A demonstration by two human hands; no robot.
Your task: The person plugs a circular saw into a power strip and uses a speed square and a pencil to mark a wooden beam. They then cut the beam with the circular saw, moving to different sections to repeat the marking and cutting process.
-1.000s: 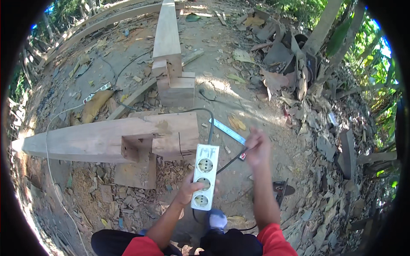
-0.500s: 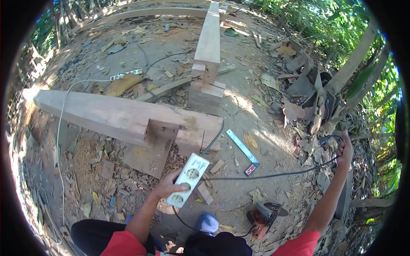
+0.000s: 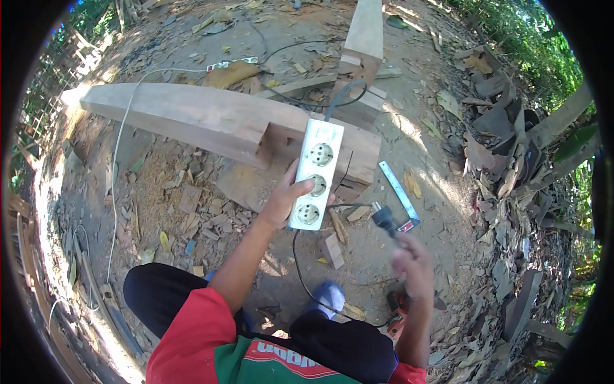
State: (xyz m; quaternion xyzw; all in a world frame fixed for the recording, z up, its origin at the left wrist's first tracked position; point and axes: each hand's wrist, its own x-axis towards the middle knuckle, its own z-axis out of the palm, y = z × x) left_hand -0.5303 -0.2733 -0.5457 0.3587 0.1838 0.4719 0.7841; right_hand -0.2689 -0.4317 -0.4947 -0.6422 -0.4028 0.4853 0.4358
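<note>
Gripping a white power strip [image 3: 313, 168] by its lower left side, the left hand [image 3: 281, 198] lays its thumb across the edge of the middle socket, with the other fingers mostly hidden behind. The strip is raised above the ground in front of the person, tilted slightly, its three round sockets facing up and all unfilled. The right hand [image 3: 414, 264], blurred, holds a dark plug [image 3: 385, 219] near its cord end; the exact finger placement is hard to tell. The plug's prongs point up and a little left, and it is just right of the strip, apart from it.

A grey cord [image 3: 334, 107] leaves the strip's top end and loops over the timber behind. A black cable [image 3: 299, 265] shows below the strip, curving down past a blue-covered foot [image 3: 330, 297] toward an orange power tool [image 3: 396, 315], partly hidden by the right forearm.

Behind the strip lies a long notched beam [image 3: 192, 115], with a second beam [image 3: 364, 29] beyond its right end. A metal square [image 3: 400, 192] rests on the ground just beyond the plug. Farther off, another power strip [image 3: 231, 63] lies beside a large brown leaf [image 3: 231, 75].
</note>
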